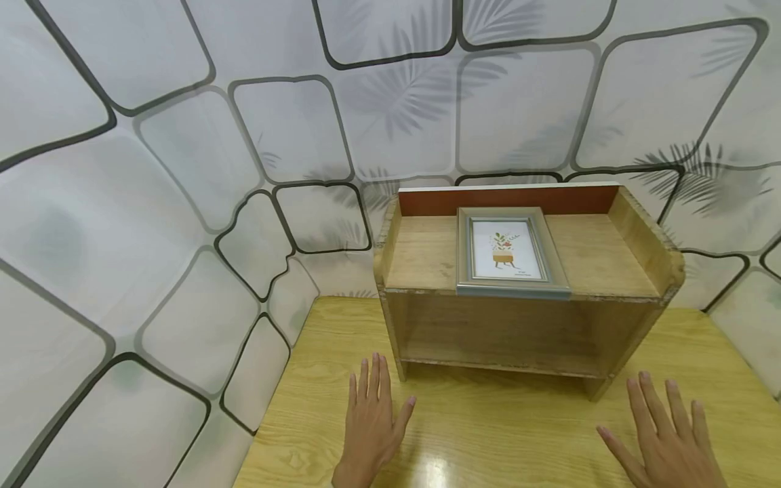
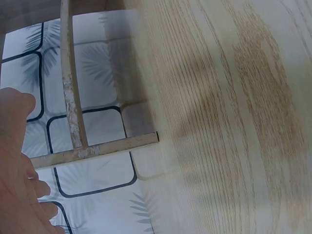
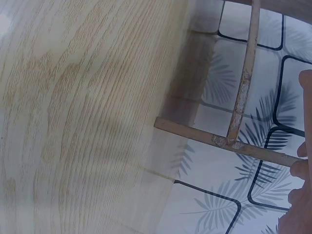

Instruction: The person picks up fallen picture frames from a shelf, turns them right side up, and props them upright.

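A silver picture frame [image 1: 552, 268] lies face up on the top shelf of a small wooden shelf unit [image 1: 421, 251], its near edge at the shelf's front lip. The print in it shows a plant in an orange pot. My left hand [image 1: 368, 427] is held with fingers straight and thumb spread, in front of the unit's left side, holding nothing. Fingers likewise extended, my right hand [image 1: 671, 434] is before the unit's right side and grips nothing. Each wrist view catches part of the hand, the left hand [image 2: 17, 165] and the right hand [image 3: 298, 195], beside the unit's boards.
The unit stands on a yellow wood-grain table [image 1: 488, 420]. Behind it and to the left hangs a pale wall covering [image 1: 177, 176] with dark rounded outlines and leaf prints. The unit's lower shelf [image 1: 500, 335] is open at the front.
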Tool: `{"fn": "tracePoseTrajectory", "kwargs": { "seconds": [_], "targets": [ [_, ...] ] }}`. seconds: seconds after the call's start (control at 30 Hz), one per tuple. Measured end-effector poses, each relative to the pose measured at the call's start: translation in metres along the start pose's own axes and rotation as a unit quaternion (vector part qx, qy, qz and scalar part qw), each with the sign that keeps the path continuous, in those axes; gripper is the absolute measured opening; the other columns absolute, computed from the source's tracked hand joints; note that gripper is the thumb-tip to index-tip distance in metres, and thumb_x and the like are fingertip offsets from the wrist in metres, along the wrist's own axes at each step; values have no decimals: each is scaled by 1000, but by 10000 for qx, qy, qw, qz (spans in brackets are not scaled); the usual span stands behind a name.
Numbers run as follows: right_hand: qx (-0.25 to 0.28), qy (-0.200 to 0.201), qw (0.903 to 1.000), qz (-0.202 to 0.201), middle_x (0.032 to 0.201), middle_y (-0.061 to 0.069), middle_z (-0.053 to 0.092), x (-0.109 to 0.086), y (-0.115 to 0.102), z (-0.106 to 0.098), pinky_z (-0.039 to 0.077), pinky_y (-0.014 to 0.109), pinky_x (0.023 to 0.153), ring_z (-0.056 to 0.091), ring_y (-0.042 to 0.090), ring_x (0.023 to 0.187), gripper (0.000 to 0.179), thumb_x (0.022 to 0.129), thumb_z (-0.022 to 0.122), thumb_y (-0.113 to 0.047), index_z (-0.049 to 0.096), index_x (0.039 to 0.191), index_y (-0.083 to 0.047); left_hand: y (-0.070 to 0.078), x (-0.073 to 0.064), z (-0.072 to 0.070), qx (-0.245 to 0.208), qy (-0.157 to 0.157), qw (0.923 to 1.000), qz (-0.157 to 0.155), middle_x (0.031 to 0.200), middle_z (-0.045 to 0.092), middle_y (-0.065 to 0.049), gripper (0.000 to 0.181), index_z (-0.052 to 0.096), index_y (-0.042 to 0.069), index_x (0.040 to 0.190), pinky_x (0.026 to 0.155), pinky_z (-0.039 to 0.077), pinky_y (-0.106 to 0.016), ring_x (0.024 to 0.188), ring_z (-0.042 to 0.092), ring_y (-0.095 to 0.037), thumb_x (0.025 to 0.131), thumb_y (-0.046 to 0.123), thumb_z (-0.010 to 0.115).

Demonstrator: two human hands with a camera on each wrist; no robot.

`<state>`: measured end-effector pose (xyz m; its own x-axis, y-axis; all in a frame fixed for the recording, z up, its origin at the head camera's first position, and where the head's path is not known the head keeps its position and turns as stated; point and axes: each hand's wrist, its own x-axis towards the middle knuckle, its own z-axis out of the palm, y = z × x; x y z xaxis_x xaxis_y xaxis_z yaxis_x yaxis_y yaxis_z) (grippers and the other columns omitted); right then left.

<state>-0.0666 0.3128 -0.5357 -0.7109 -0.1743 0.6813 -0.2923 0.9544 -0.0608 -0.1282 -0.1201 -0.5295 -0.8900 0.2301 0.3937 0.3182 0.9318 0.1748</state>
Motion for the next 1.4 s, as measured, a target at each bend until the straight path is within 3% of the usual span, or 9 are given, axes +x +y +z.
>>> {"fn": "tracePoseTrajectory", "kwargs": {
  "seconds": [0.2, 0.4, 0.53, 0.8, 0.87, 1.0, 1.17, 1.3, 1.4],
  "targets": [
    [-13, 104, 9999, 20, 163, 16, 28, 1, 0, -1, 9, 67, 117, 16, 45, 151, 97, 96, 30, -77, 34, 155, 0, 0, -1, 0, 40, 38, 10000, -2, 160, 32, -24, 83, 29, -9, 154, 116, 24, -62, 147, 30, -45, 102, 51, 53],
    [52, 98, 9999, 0, 161, 20, 31, 2, 1, -1, 9, 68, 116, 16, 45, 151, 95, 97, 31, -75, 33, 156, 0, 0, -2, -2, -27, -237, 9996, -126, 162, 25, -23, 84, 24, -7, 156, 118, 19, -60, 149, 24, -43, 104, 55, 46],
    [80, 184, 9997, -159, 158, 25, 34, 6, 2, -2, 11, 68, 116, 18, 46, 150, 95, 98, 32, -74, 36, 154, 3, 1, -1, -4, -183, -202, 9996, -99, 162, 25, -24, 83, 24, -8, 156, 118, 22, -58, 149, 24, -42, 104, 54, 45],
    [438, 433, 9966, -546, 133, 45, 47, 37, -2, -16, 23, 65, 113, 45, 65, 117, 96, 101, 38, -67, 43, 140, 20, 12, 8, -21, -942, 122, 9953, 180, 162, 21, -27, 83, 21, -12, 155, 115, 32, -50, 149, 28, -39, 105, 49, 49],
    [570, 412, 9964, -464, 129, 46, 49, 48, -6, -24, 28, 64, 111, 48, 64, 111, 96, 101, 39, -67, 43, 138, 22, 18, 13, -29, -1076, 273, 9935, 248, 162, 22, -26, 83, 22, -11, 155, 114, 34, -49, 148, 30, -38, 104, 48, 50],
    [782, 670, 9935, -475, 119, 45, 54, 72, -15, -37, 39, 65, 89, 52, 60, 101, 95, 100, 42, -67, 45, 138, 20, 27, 28, -48, -1197, 884, 9872, 581, 157, 33, -29, 79, 28, -12, 152, 109, 41, -49, 142, 40, -40, 104, 45, 53],
    [859, 1028, 9895, -551, 110, 41, 56, 103, -24, -54, 39, 57, 79, 52, 56, 92, 92, 99, 45, -66, 48, 140, 15, 38, 51, -72, -1331, 1580, 9729, 1034, 145, 51, -27, 71, 36, -9, 151, 103, 48, -45, 131, 53, -37, 106, 45, 49],
    [1005, 1100, 9879, -437, 110, 40, 56, 130, -28, -65, 38, 56, 80, 52, 55, 94, 92, 98, 45, -67, 49, 141, 14, 53, 73, -92, -1538, 1764, 9654, 1151, 138, 58, -21, 67, 40, -4, 151, 101, 50, -43, 124, 58, -32, 106, 45, 47],
    [1303, 1031, 9858, -251, 112, 38, 55, 151, -31, -71, 37, 56, 79, 51, 53, 96, 90, 97, 49, -66, 49, 141, 13, 66, 91, -108, -1656, 1652, 9652, 1171, 138, 57, -20, 68, 40, -4, 151, 101, 49, -43, 124, 58, -31, 106, 46, 47]
  ]
}}
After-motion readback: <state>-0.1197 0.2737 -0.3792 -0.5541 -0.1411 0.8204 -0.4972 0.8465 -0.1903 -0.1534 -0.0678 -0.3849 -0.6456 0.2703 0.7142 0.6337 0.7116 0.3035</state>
